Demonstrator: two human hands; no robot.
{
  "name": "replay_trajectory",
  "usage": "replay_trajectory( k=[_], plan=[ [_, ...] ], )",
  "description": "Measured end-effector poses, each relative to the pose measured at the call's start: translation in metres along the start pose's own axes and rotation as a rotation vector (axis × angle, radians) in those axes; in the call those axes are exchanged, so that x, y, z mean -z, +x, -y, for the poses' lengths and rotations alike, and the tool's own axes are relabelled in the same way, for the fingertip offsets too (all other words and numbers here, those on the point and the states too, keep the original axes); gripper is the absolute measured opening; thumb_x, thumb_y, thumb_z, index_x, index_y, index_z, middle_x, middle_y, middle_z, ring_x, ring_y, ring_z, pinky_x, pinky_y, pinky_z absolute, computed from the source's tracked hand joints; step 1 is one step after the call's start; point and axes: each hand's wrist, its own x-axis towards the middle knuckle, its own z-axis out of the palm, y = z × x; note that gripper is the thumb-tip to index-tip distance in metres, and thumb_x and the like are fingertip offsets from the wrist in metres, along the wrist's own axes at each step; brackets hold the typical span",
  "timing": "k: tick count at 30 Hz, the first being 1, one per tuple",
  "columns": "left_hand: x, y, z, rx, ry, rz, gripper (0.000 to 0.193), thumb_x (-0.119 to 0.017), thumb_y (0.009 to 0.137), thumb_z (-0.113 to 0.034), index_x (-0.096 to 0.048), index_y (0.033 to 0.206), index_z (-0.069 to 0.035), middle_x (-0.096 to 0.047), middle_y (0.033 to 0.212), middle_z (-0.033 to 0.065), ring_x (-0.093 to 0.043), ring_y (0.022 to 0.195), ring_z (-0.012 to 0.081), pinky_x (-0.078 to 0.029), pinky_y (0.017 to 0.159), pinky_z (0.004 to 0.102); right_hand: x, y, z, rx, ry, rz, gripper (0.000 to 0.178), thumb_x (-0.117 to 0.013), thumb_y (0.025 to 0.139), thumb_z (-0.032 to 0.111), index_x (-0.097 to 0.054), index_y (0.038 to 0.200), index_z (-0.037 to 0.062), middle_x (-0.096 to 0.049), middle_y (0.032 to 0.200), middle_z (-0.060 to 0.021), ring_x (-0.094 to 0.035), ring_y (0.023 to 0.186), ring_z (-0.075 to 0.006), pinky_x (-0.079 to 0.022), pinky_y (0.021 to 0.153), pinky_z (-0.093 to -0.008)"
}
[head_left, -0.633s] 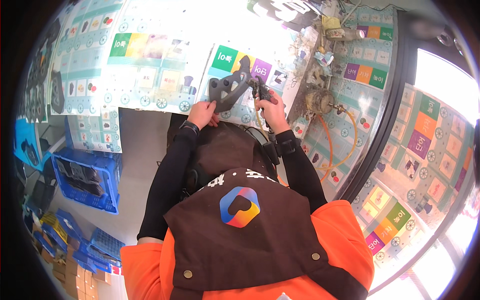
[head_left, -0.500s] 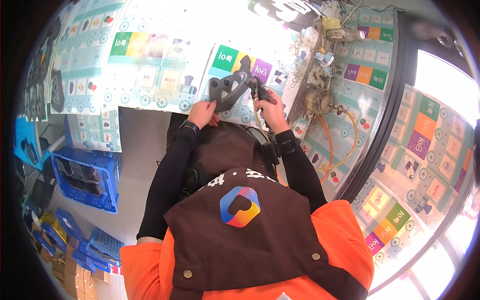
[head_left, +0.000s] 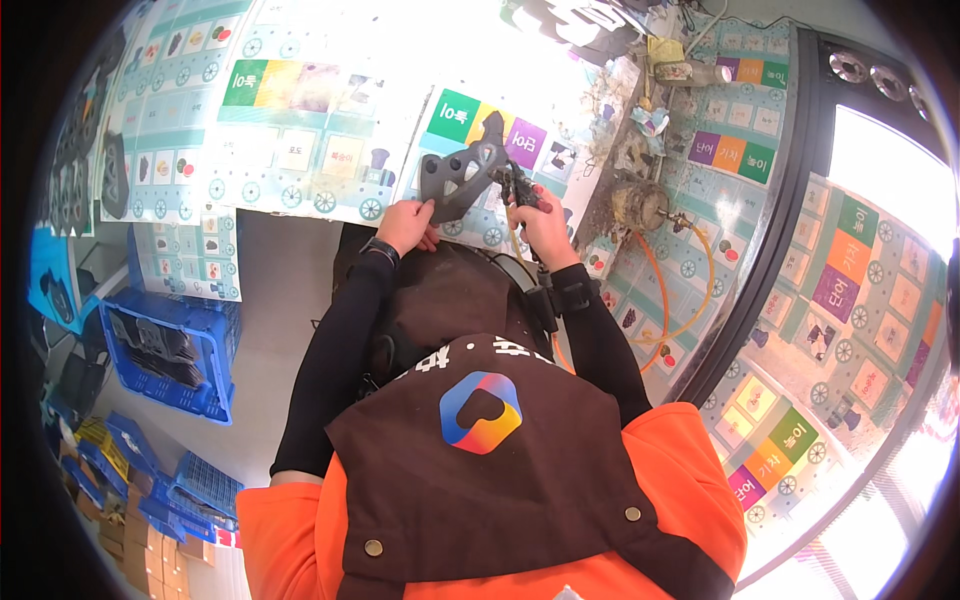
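Note:
A dark grey moulded plastic part [head_left: 463, 183], with cut-outs and round dark pads, lies at the near edge of the patterned worktable [head_left: 245, 190]. My left hand [head_left: 405, 226] pinches its near left corner between thumb and curled fingers. My right hand [head_left: 543, 228] is wrapped round a dark, grimy gun-like tool [head_left: 522, 188] with a thin hose below it. The tool's tip is close against the right side of the part; whether they touch I cannot tell.
Right of my hands stands a dirty round pot [head_left: 640, 205] with orange hoses [head_left: 655, 290]. Beyond it lies a clear bottle [head_left: 692, 73]. More dark parts [head_left: 115, 178] are stacked at far left. A blue crate [head_left: 170, 350] holding dark pieces is below the table's left.
The tool in my right hand has tilted slightly, its tip lower along the part's side. My left hand and the plastic part have stayed in place.

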Motion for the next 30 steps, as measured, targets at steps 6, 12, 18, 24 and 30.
replay_trajectory(
  k=[6,12,18,24,30],
  plan=[
    [0.0,-0.001,-0.002,0.001,0.011,0.001,0.05,-0.048,0.109,-0.033,-0.067,0.091,0.01,-0.072,0.07,0.0171,-0.072,0.057,0.0235,-0.057,0.05,0.0309,-0.006,-0.001,0.008,0.017,0.03,0.045,0.025,-0.061,0.079,0.001,-0.063,0.104,0.0025,-0.063,0.073,-0.0043,-0.043,0.052,-0.007,-0.028,0.046,-0.0244],
    [0.0,-0.003,-0.002,-0.023,0.018,-0.003,0.051,-0.047,0.108,-0.032,-0.067,0.089,0.011,-0.073,0.071,0.018,-0.073,0.057,0.0244,-0.058,0.051,0.032,-0.011,-0.004,0.011,0.014,0.01,0.061,0.025,-0.061,0.079,0.0,-0.063,0.104,0.0025,-0.063,0.072,-0.0045,-0.043,0.051,-0.0071,-0.028,0.046,-0.0247],
    [0.0,-0.003,-0.004,-0.025,0.026,-0.006,0.049,-0.047,0.108,-0.031,-0.066,0.089,0.011,-0.073,0.071,0.0177,-0.073,0.057,0.0239,-0.057,0.051,0.0319,-0.013,-0.003,0.005,0.018,-0.032,0.091,0.021,-0.06,0.079,0.0,-0.062,0.1,0.0036,-0.061,0.073,-0.0032,-0.047,0.056,-0.007,-0.03,0.046,-0.0244],
    [0.0,-0.004,-0.003,-0.025,0.035,-0.006,0.049,-0.047,0.108,-0.03,-0.066,0.089,0.01,-0.073,0.071,0.0169,-0.073,0.057,0.0232,-0.057,0.05,0.0316,-0.013,-0.007,0.005,-0.068,-0.093,0.125,0.017,-0.059,0.076,-0.003,-0.061,0.092,0.0006,-0.058,0.075,-0.0029,-0.055,0.065,-0.0111,-0.043,0.059,-0.0269],
    [0.001,-0.004,-0.004,-0.024,0.039,0.001,0.049,-0.047,0.108,-0.031,-0.067,0.09,0.01,-0.073,0.071,0.0164,-0.073,0.057,0.0228,-0.057,0.051,0.0312,-0.014,-0.008,0.003,-0.082,-0.118,0.144,0.017,-0.06,0.076,-0.002,-0.06,0.093,0.0007,-0.058,0.075,-0.0029,-0.055,0.064,-0.0112,-0.042,0.059,-0.0261]
  ],
)
